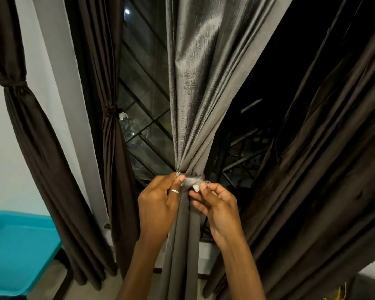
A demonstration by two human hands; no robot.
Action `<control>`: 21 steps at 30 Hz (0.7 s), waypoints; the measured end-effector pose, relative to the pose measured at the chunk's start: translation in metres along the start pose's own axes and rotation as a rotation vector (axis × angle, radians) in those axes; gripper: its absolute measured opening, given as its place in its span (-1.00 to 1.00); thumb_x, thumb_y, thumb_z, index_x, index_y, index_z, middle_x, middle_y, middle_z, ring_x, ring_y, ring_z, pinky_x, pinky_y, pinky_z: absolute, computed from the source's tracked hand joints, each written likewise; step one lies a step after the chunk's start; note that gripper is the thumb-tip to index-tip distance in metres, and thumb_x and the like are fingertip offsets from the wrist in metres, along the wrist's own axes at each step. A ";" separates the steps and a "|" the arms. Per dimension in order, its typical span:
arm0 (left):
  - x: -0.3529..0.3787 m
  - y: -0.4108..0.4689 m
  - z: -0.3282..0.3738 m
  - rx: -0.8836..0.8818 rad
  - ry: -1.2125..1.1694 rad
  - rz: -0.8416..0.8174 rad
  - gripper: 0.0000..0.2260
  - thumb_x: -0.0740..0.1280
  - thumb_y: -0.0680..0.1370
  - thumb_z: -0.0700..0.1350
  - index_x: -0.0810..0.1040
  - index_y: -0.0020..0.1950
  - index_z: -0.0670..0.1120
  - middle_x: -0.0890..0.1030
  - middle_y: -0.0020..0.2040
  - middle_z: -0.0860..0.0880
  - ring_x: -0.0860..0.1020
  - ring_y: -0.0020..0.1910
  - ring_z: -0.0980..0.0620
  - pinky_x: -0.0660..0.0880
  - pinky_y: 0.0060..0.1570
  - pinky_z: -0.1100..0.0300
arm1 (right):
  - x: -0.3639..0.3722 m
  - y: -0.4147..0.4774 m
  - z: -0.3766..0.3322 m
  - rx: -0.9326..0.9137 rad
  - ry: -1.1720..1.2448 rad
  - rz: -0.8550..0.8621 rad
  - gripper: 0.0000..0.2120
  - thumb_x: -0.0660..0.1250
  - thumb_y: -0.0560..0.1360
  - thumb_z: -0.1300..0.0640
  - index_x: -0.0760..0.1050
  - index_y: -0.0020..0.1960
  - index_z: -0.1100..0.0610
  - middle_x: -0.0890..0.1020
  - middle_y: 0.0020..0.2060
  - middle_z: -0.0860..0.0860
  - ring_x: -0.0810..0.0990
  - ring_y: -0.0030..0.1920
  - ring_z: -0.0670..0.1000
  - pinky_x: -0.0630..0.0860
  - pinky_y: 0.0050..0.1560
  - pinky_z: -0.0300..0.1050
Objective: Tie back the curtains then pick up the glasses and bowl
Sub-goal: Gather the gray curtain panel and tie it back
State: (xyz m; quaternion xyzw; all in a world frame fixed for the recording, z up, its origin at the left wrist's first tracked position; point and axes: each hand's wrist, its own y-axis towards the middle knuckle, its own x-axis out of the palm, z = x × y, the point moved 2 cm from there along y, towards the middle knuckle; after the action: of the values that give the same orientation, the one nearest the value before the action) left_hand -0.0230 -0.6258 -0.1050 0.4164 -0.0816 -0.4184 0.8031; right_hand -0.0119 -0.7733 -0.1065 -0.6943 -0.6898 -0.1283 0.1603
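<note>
A grey, shiny curtain (201,83) hangs in the middle of the head view, gathered into a narrow waist by a pale tie band (192,180). My left hand (158,202), with a ring on one finger, pinches the left end of the band against the gathered cloth. My right hand (219,206) pinches the band's right end, where a small white tab shows. Both hands touch the curtain at its waist. No glasses or bowl are in view.
Dark brown curtains hang tied at the far left (17,87) and centre-left (112,111), and another hangs loose on the right (323,169). Behind them is a barred window (145,109), dark outside. A turquoise table (20,245) stands at lower left.
</note>
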 end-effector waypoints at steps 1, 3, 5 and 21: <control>-0.001 0.001 0.000 0.012 0.007 0.002 -0.82 0.41 0.60 -0.12 0.70 0.16 -0.12 0.67 -0.11 0.03 0.60 -0.24 0.19 0.57 -0.22 0.22 | -0.001 0.000 -0.001 -0.003 -0.008 0.003 -0.88 0.38 0.58 0.20 0.60 0.06 0.25 0.74 -0.08 0.12 0.75 -0.03 0.06 0.65 -0.10 -0.14; -0.003 0.002 -0.001 0.030 0.020 -0.001 -0.83 0.43 0.58 -0.15 0.70 0.15 -0.13 0.68 -0.10 0.01 0.61 -0.21 0.17 0.58 -0.17 0.22 | -0.004 0.000 -0.004 -0.008 -0.025 0.010 -0.88 0.37 0.58 0.22 0.60 0.06 0.26 0.74 -0.09 0.11 0.75 -0.04 0.07 0.66 -0.11 -0.13; -0.005 0.002 -0.003 0.030 0.029 -0.011 -0.82 0.44 0.57 -0.14 0.70 0.15 -0.14 0.68 -0.09 0.01 0.62 -0.21 0.17 0.59 -0.16 0.22 | -0.006 0.000 -0.006 -0.010 -0.029 0.021 -0.90 0.36 0.59 0.24 0.61 0.04 0.26 0.74 -0.13 0.09 0.75 -0.06 0.07 0.66 -0.13 -0.13; -0.013 0.002 -0.017 -0.043 0.007 -0.066 -0.76 0.37 0.59 -0.04 0.70 0.15 -0.13 0.68 -0.07 0.04 0.62 -0.28 0.17 0.60 -0.23 0.19 | -0.018 0.016 -0.006 -0.022 0.018 0.179 -0.91 0.35 0.60 0.28 0.63 -0.03 0.24 0.72 -0.24 0.08 0.70 -0.18 0.01 0.67 0.01 0.00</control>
State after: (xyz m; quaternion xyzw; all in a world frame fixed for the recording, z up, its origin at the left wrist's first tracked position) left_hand -0.0217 -0.6054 -0.1115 0.4028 -0.0561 -0.4450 0.7979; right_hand 0.0041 -0.7920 -0.1091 -0.7536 -0.6222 -0.1274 0.1695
